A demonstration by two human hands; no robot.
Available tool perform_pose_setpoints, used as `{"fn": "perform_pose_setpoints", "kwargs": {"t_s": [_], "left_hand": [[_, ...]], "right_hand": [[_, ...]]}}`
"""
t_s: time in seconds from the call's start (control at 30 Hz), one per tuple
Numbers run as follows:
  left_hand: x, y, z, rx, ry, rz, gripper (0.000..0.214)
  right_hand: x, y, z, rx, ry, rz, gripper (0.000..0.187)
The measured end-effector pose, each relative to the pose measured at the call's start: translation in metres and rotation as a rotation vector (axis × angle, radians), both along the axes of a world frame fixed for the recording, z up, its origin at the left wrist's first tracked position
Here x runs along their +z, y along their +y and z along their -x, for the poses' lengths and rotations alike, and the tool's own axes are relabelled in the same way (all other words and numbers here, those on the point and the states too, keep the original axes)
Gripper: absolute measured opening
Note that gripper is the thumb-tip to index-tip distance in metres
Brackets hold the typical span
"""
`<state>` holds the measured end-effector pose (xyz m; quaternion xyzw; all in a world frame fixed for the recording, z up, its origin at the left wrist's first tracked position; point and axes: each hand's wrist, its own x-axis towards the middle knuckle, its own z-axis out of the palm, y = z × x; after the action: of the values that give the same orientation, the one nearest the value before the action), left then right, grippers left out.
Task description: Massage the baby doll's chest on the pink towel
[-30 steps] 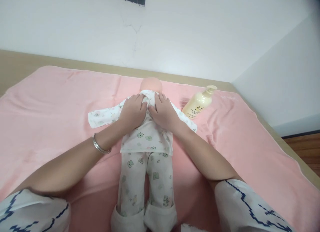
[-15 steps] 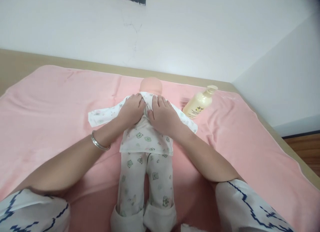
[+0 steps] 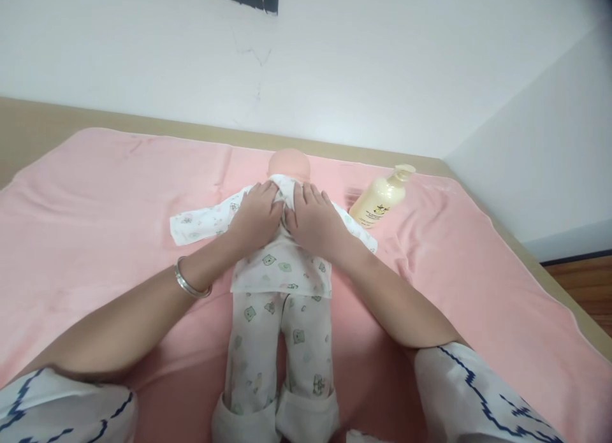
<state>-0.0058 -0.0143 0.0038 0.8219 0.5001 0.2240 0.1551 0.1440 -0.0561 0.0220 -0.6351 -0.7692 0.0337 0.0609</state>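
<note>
White, softly wrinkled shirt (image 3: 282,271) on doll (image 3: 289,162) is covered by flat, unclenched left hand (image 3: 255,217) and right hand (image 3: 318,223), left thumb (image 3: 278,208) spread wider than before, with rounded bottle (image 3: 380,199) placed near three o'clock.

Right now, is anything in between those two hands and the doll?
Only the printed shirt on the doll: left hand and right hand both rest on that cloth. The pump bottle is off to the side.
</note>
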Motion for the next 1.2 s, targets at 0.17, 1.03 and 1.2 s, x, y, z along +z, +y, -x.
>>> {"fn": "perform_pose_setpoints", "kwargs": {"t_s": [0.17, 1.03, 1.2], "left_hand": [[-0.004, 0.005, 0.0, 0.079, -0.027, -0.011, 0.037], [-0.02, 0.007, -0.001, 0.161, -0.207, 0.024, 0.062], [-0.019, 0.007, -0.002, 0.184, -0.203, 0.036, 0.062]], "right_hand": [[-0.004, 0.0, 0.004, 0.032, 0.064, -0.026, 0.068], [-0.011, 0.029, -0.014, -0.11, 0.197, 0.038, 0.069], [-0.008, 0.017, -0.005, -0.135, 0.175, 0.031, 0.067]]}}
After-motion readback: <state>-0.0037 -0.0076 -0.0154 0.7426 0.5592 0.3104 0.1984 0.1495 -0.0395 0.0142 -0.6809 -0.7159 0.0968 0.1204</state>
